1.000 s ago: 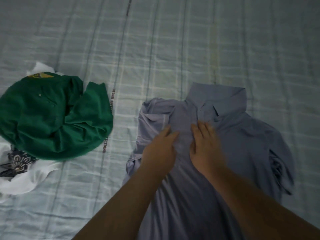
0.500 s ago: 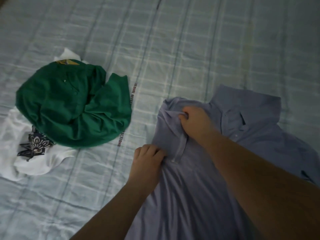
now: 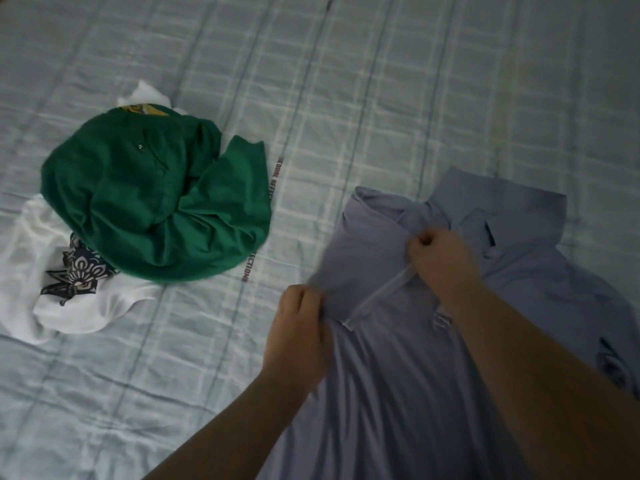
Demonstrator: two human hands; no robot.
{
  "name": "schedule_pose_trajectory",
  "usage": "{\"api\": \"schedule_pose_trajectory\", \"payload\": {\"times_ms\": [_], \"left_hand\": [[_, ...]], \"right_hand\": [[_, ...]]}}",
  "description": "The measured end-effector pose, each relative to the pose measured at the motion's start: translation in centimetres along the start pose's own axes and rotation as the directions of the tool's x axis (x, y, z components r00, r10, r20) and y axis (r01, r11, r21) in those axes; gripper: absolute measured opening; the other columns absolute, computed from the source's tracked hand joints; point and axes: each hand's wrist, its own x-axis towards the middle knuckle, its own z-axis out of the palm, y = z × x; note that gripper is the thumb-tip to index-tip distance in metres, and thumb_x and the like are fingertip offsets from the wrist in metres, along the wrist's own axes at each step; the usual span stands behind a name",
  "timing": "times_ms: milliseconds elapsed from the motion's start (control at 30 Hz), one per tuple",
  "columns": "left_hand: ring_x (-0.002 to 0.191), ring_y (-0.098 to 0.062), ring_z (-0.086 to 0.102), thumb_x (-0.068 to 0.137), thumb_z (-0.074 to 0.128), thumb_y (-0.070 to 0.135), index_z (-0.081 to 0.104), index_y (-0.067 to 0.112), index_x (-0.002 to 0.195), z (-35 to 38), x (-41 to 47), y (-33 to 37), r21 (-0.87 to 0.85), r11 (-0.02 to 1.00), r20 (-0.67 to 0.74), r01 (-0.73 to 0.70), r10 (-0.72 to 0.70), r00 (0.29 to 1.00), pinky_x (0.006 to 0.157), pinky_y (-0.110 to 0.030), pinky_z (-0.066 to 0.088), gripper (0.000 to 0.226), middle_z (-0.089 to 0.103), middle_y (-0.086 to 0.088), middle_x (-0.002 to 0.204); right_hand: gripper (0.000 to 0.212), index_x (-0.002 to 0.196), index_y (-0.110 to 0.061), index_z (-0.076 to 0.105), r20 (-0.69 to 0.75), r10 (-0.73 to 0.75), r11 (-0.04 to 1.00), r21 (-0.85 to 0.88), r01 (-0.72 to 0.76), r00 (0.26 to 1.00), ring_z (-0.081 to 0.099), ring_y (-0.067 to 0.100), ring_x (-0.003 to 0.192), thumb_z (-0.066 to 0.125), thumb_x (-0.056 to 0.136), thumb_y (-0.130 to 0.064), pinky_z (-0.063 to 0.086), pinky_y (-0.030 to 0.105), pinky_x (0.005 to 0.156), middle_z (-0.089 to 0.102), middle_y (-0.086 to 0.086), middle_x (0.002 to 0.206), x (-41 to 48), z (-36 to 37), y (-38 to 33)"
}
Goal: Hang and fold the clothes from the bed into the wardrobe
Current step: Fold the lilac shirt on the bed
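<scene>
On the bed (image 3: 398, 81) lies a blue shirt (image 3: 398, 393); the left hand (image 3: 298, 341) and the right hand (image 3: 443, 261) both pinch its folded sleeve. A green garment (image 3: 145, 209) lies heaped on a white one (image 3: 31, 271) further left.

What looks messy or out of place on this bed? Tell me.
The green garment lies crumpled atop a bunched white printed garment at the left. The blue shirt is half arranged, its sleeve pinched by the left hand and right hand.

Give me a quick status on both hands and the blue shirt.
Left hand grip shut on blue shirt at the sleeve fold. Right hand pinching same shirt near the collar. Green garment and white garment piled off to the left, apart from shirt.
</scene>
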Motion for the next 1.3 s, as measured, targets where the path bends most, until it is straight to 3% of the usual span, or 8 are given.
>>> {"api": "schedule_pose_trajectory", "payload": {"times_ms": [100,200,267,500,800,967,1133,1300], "left_hand": [[0.065,-0.018,0.06,0.087,0.051,0.034,0.051,0.026,0.082,1.3,-0.6,2.2,-0.222,0.847,0.105,0.483,-0.472,0.876,0.059,-0.037,0.051,0.01,0.058,0.006,0.079],[0.046,-0.021,0.062,0.093,0.068,0.022,0.06,0.009,0.066,2.4,0.3,3.1,-0.508,0.464,0.337,0.726,-0.668,0.663,0.047,-0.039,0.056,0.031,0.063,-0.007,0.054],[0.044,-0.023,0.057,0.092,0.07,0.019,0.058,0.007,0.057,2.7,1.0,3.5,-0.607,0.282,0.4,0.743,-0.7,0.592,0.048,-0.032,0.05,0.039,0.058,-0.012,0.051],[0.036,-0.015,0.047,0.095,0.063,0.013,0.047,0.011,0.07,3.1,0.8,3.9,-0.656,0.168,0.435,0.736,-0.712,0.551,0.039,-0.018,0.036,0.03,0.052,-0.005,0.047],[0.039,-0.004,0.055,0.089,0.067,0.042,0.061,0.013,0.056,-0.3,1.4,2.3,-0.229,0.716,0.168,0.66,-0.639,0.751,0.047,-0.022,0.04,0.044,0.059,0.007,0.043],[0.082,-0.017,0.055,0.088,0.059,0.021,0.057,0.027,0.093,-2.4,4.7,1.1,-0.013,0.906,0.022,0.423,-0.423,0.906,0.068,-0.032,0.043,0.008,0.055,0.005,0.094],[0.103,-0.027,0.048,0.074,0.063,0.014,0.053,0.025,0.12,-1.7,4.7,-2.1,0.158,0.965,0.246,0.21,-0.244,0.938,0.087,-0.034,0.038,0.048,0.05,0.0,0.109],[0.081,-0.018,0.056,0.077,0.055,0.022,0.049,0.032,0.093,-2.5,4.2,-3.5,0.025,0.956,0.21,0.291,-0.29,0.934,0.07,-0.036,0.048,0.02,0.058,0.007,0.088]], "right_hand": [[0.028,0.066,-0.013,0.05,0.053,0.0,0.999,-0.05,0.003,0.999,0.051,0.021,0.058,0.052,0.093,-0.023,0.033,0.027,0.05,0.055,0.008,0.063,0.3,-0.1,-0.2],[0.024,0.07,-0.006,0.05,0.072,-0.004,1.0,-0.012,0.005,0.997,0.05,0.024,0.062,0.051,0.092,-0.015,0.033,0.03,0.055,0.053,0.017,0.066,0.1,0.3,0.1],[0.026,0.077,0.009,0.054,0.055,-0.016,0.999,0.029,0.015,0.998,0.051,0.027,0.062,0.054,0.091,-0.014,0.03,0.031,0.054,0.058,0.031,0.074,0.0,0.2,0.2],[0.037,0.079,0.012,0.061,-0.015,-0.071,0.995,0.064,0.072,0.997,0.062,0.039,0.075,0.064,0.091,-0.023,0.036,0.036,0.056,0.062,0.031,0.077,0.4,-1.1,0.8],[0.014,0.082,-0.019,0.054,-0.16,-0.267,0.953,-0.193,0.235,0.95,0.053,0.024,0.082,0.065,0.087,-0.027,0.041,0.033,0.07,0.058,0.002,0.084,-0.3,-0.2,0.5],[0.01,0.093,-0.006,0.07,-0.081,-0.462,0.886,0.01,0.464,0.883,0.06,0.031,0.089,0.061,0.09,-0.005,0.046,0.039,0.085,0.066,0.015,0.094,2.8,0.5,-4.8],[0.022,0.101,-0.008,0.07,0.101,-0.549,0.803,-0.213,0.557,0.83,0.056,0.036,0.097,0.055,0.086,-0.004,0.044,0.04,0.083,0.059,0.015,0.106,7.5,2.2,-7.9],[0.011,0.095,-0.013,0.07,0.135,-0.481,0.852,-0.164,0.498,0.866,0.06,0.029,0.096,0.063,0.087,-0.009,0.042,0.03,0.081,0.065,0.01,0.102,8.9,2.0,-8.9]]}}
